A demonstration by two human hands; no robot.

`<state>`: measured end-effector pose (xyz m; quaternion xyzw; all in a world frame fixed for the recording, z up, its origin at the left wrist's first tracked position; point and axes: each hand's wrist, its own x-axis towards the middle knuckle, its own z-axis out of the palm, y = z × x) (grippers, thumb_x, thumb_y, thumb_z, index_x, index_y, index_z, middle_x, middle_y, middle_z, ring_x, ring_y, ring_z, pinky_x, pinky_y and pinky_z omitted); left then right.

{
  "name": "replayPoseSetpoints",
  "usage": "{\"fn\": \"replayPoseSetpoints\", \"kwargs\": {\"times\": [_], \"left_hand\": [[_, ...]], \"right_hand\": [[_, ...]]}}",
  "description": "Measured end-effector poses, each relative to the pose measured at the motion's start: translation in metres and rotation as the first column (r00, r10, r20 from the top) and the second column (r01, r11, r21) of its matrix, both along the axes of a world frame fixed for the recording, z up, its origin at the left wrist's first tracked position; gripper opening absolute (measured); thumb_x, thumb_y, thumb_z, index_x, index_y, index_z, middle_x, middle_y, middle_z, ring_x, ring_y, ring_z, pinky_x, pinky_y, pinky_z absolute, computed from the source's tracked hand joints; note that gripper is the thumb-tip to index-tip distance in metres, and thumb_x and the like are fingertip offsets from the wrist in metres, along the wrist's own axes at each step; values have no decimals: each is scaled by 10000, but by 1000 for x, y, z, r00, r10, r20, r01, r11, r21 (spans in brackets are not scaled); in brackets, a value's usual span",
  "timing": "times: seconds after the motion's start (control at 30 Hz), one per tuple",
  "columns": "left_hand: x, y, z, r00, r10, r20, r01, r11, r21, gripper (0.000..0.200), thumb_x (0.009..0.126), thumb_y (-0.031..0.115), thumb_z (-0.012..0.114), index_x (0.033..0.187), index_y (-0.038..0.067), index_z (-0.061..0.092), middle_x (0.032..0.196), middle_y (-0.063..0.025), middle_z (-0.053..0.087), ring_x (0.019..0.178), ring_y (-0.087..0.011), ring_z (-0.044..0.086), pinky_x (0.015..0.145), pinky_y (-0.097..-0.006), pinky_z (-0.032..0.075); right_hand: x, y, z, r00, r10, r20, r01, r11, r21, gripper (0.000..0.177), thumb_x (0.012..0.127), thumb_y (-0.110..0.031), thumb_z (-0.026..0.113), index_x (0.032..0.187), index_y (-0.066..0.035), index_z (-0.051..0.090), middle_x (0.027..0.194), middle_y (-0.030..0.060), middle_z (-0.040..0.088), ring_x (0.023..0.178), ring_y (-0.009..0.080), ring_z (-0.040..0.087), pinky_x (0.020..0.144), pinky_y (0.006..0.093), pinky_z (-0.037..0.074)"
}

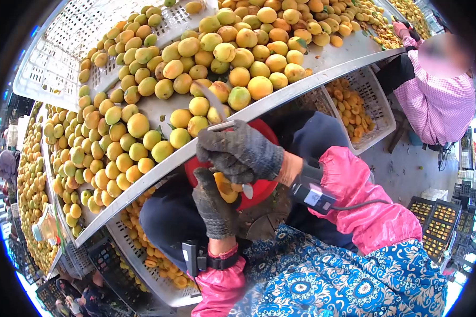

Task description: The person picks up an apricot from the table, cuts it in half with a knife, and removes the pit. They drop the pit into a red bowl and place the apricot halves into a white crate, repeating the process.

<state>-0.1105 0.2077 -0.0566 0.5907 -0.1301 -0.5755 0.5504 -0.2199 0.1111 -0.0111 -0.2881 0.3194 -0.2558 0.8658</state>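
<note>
My right hand (243, 150), in a dark grey knitted glove, is closed around a knife (215, 100) whose curved blade points up toward the table edge. Just below it, my left hand (214, 203), gloved alike, holds a yellow-orange apricot (226, 189) that looks cut. The fingers of both hands meet around this fruit. A small pale metal piece (247, 190) shows beside the apricot. Beneath the hands is a red bucket (264, 193), partly hidden by them and set between my knees.
Whole apricots (137, 125) cover the metal table (336, 53) ahead. White crates (388, 124) of apricot pieces stand below its edge, left and right. A tipped white crate (47, 68) lies at the upper left. A person (433, 100) in pink checks works at the right.
</note>
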Motion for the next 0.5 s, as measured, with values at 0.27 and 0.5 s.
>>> {"fn": "replayPoseSetpoints", "kwargs": {"times": [0.27,0.5], "left_hand": [[7,-2,15,992,75,-104,-98,965,-245,697,982,588,256,1030,-11,609,866,-92,644,724,-187,624,648,-298,542],[-5,6,18,958,170,231,-85,938,-337,500,1019,385,330,1011,-7,639,946,-101,650,850,-214,622,829,-312,488]], "right_hand": [[-17,4,-10,831,-127,-542,-294,726,-621,232,865,-241,688,982,-44,652,859,56,673,786,123,643,728,291,522],[-16,40,12,836,-196,-512,-178,787,-591,299,800,-242,761,967,-22,645,796,42,648,737,75,591,658,263,504]]}}
